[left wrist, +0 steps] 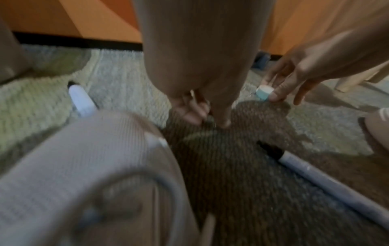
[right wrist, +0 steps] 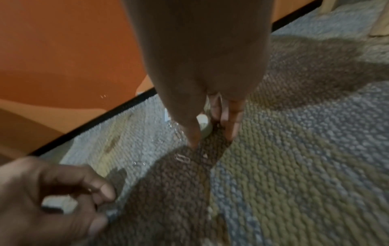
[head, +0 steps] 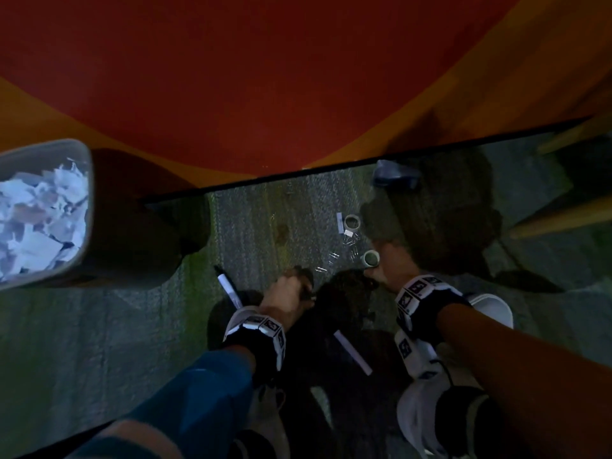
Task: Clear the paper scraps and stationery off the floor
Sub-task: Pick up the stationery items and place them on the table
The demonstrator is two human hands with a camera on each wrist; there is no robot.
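My right hand (head: 381, 271) pinches a small white tape roll (head: 370, 258) that stands on the carpet; the left wrist view shows thumb and fingers on the tape roll (left wrist: 264, 92). My left hand (head: 293, 291) hovers low over the carpet with its fingers curled and pinched on something small, seemingly a paper clip. Loose paper clips (head: 331, 260) lie between the hands, one paper clip (right wrist: 183, 158) in shadow. A second tape roll (head: 352, 222), a binder clip (head: 349, 235) and a white slip (head: 340, 221) lie further out. Two markers rest on the floor: one marker (head: 227, 286) to the left, another marker (head: 352, 352) near my feet.
A grey bin (head: 84, 180) filled with torn paper scraps stands at the left. An orange and red wall (head: 265, 94) with a black skirting closes off the far side. A wooden furniture leg (head: 563, 220) is at the right. My white shoes (head: 420, 409) are below the hands.
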